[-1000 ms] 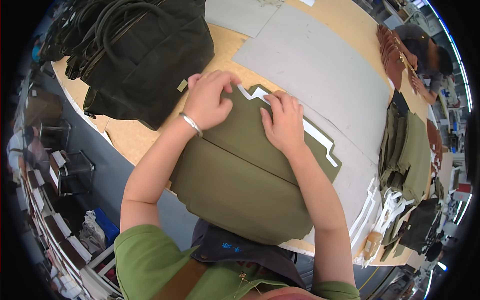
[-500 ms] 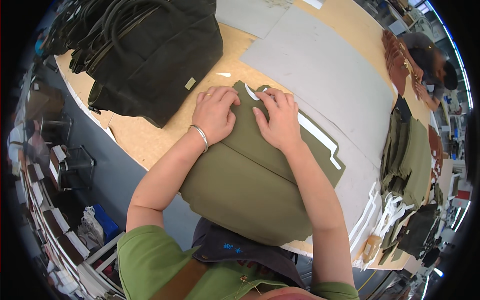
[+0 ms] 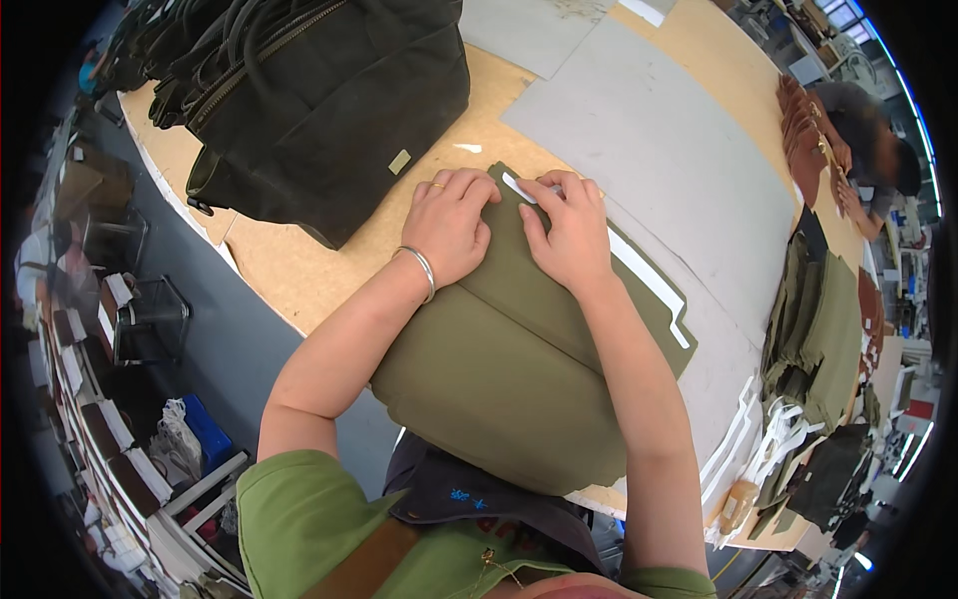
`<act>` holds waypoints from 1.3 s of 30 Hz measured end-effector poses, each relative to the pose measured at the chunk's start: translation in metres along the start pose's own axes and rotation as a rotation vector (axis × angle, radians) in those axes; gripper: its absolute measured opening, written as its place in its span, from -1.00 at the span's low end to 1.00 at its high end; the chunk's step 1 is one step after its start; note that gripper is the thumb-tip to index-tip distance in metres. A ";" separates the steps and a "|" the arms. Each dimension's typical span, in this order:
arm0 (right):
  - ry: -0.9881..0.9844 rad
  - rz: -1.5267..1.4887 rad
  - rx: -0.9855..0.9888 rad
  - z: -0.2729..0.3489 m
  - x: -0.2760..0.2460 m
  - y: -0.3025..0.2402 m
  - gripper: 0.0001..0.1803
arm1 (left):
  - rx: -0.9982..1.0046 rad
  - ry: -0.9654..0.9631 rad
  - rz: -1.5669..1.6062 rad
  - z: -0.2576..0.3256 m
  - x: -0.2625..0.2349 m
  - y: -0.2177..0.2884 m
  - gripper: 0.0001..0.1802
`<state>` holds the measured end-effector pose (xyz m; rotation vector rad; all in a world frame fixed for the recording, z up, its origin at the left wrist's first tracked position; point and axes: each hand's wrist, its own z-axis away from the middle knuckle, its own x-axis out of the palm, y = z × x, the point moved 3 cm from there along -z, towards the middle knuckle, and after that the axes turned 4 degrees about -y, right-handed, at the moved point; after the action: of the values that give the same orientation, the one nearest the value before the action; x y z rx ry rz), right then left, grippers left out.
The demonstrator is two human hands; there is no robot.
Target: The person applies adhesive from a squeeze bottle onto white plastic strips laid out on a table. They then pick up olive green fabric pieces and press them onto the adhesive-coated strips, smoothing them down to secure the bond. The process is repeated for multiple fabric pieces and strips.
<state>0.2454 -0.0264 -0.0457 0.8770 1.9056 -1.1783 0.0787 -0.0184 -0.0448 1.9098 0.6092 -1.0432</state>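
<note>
An olive-green fabric piece (image 3: 489, 389), several layers thick by its look, lies before me and hangs over the table's near edge. A narrow white strip (image 3: 649, 267) runs along its right edge, stepping in at the lower end. My right hand (image 3: 571, 235) has its fingers bent over the strip's upper end, fingertips at the strip, partly hiding it. At the fabric's upper left edge, my left hand (image 3: 449, 225) curls its fingers down onto the cloth, thumb tucked beside them. A silver bangle circles the left wrist.
A dark bag (image 3: 339, 110) stands at the left. Grey sheets (image 3: 659, 150) cover part of the wooden table (image 3: 269, 260). White strips (image 3: 726, 439), a small tan bottle (image 3: 738, 504) and stacked olive pieces (image 3: 828, 329) lie at right. Another person (image 3: 866, 130) works at the far right.
The strip's upper end, curved and partly raised before, now lies straighter along the fabric's edge. My right fingers have shifted over it; the left hand stays on the fabric. The view has moved slightly.
</note>
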 end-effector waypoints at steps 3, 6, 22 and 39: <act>-0.020 0.033 -0.022 0.001 0.000 -0.004 -0.72 | 0.000 -0.004 0.001 0.000 0.000 -0.001 -0.65; -0.001 0.037 -0.041 0.002 0.001 -0.002 -0.71 | -0.019 -0.017 -0.012 -0.001 0.000 0.001 -0.65; 0.082 0.046 -0.067 0.020 -0.004 -0.003 -0.73 | -0.015 -0.023 -0.075 -0.001 0.000 0.003 -0.56; 0.017 0.095 0.004 0.027 -0.019 -0.006 -0.61 | -0.014 -0.124 -0.133 -0.006 0.005 0.005 -0.42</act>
<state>0.2563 -0.0567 -0.0359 0.9723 1.8548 -1.1211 0.0870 -0.0156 -0.0450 1.7965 0.6774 -1.2288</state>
